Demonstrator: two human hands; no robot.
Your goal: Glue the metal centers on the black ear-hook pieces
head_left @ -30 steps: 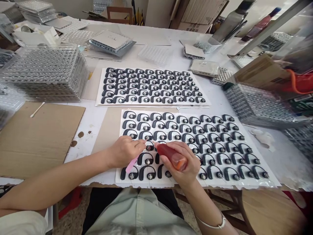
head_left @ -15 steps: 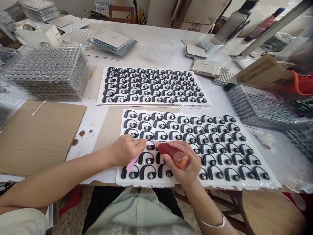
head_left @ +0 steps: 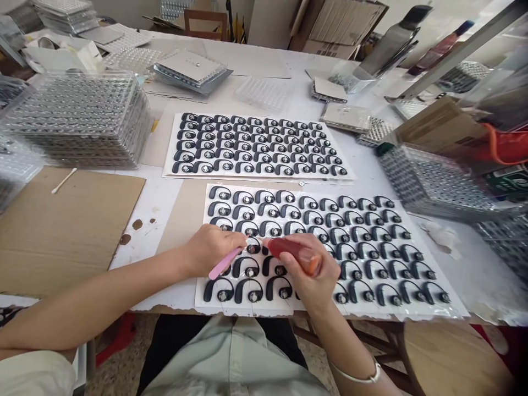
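My left hand [head_left: 216, 250] is closed on a flat pink tool [head_left: 223, 264], whose rounded end sticks out below the fingers; its working tip is too small to make out. Closed around a translucent red squeeze bottle [head_left: 291, 252] with an orange end is my right hand [head_left: 315, 275]. The bottle's narrow end points left, close to my left fingertips. Both hands meet over a black ear-hook earphone shell [head_left: 253, 247] with a round metallic part. Rows of such shells lie on a white board [head_left: 350, 308]; my right hand hides several.
Behind, a second white board [head_left: 169, 168] carries more shells. Stacked clear trays [head_left: 78, 121] stand at left, above cardboard [head_left: 61, 236] holding a cotton swab [head_left: 64, 181]. More trays [head_left: 437, 176] are stacked at right, by crumpled tissue [head_left: 441, 236]. A loose metal disc [head_left: 301, 183] lies between the boards.
The pink tool has tilted, its rounded end rising and shifting slightly left. The red bottle has turned a little flatter in my right hand. Both hands stay over the same shell.
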